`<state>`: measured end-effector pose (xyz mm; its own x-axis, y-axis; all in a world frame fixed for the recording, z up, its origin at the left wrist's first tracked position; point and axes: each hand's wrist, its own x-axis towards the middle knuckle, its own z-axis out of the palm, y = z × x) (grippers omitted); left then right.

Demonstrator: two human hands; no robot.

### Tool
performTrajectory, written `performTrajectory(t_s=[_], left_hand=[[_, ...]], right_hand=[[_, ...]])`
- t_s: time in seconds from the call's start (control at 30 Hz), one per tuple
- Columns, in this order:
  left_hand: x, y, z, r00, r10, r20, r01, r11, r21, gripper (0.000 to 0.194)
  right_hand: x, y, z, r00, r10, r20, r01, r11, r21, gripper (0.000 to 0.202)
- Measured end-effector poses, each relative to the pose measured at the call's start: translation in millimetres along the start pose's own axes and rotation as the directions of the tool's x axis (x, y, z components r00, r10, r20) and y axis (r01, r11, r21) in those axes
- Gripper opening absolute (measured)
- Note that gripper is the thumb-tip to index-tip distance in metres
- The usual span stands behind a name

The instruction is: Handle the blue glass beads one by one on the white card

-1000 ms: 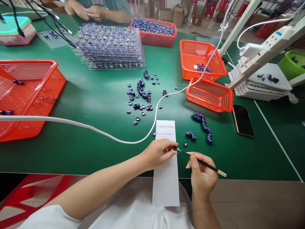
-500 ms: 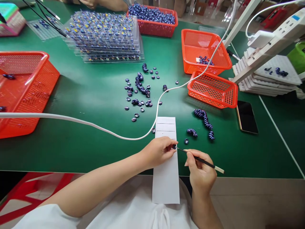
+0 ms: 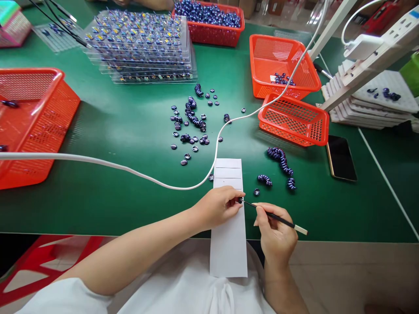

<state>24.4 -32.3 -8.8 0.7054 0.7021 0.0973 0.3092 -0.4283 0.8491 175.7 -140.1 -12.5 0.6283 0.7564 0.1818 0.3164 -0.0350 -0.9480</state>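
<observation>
Between thumb and fingers, my left hand point(image 3: 222, 206) pinches a small dark bead point(image 3: 240, 200) over a white paper strip point(image 3: 228, 244). My right hand point(image 3: 277, 231) holds a thin black tool with a pale end point(image 3: 282, 220); its tip meets the bead. The strip hangs over the table's front edge. Right of it, a short row of dark blue beads point(image 3: 264, 180), a longer curved row point(image 3: 280, 159) and a single bead point(image 3: 256, 192) lie on the green table. More loose beads point(image 3: 195, 148) are scattered beyond the strip.
A white cable point(image 3: 157, 179) crosses the green table point(image 3: 131, 126). Red baskets stand at left point(image 3: 62, 126), right point(image 3: 281, 65) and back point(image 3: 212, 35). Stacked clear trays point(image 3: 140, 48) hold beads. A phone point(image 3: 341, 158) lies at right near a white post point(image 3: 369, 61). Part of another person's arm point(image 3: 153, 4) shows.
The view has shifted slightly, so the table's contents appear a little higher. Both hands keep nearly the same pose, with the tool tip still at the bead.
</observation>
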Motion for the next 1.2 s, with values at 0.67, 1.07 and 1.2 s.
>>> performTrajectory(t_s=[0.67,1.07,1.2], left_hand=[[-0.7,2.7,0.1,0.999,-0.011,-0.032,0.011,1.000,0.004,0.023],[1.4,1.3,0.0,0.996,0.017,-0.083,-0.018,1.000,-0.018,0.024],[2.0,1.7,-0.4,0.995,0.007,-0.101,-0.008,1.000,-0.008,0.024]], right_hand=[[0.8,12.8,-5.2,0.976,-0.141,0.167,0.134,0.990,0.051,0.008],[1.7,10.5,-9.9,0.902,-0.325,0.286,0.306,0.946,0.111,0.034],[1.8,9.3,-8.9,0.904,-0.328,0.274,0.309,0.945,0.111,0.031]])
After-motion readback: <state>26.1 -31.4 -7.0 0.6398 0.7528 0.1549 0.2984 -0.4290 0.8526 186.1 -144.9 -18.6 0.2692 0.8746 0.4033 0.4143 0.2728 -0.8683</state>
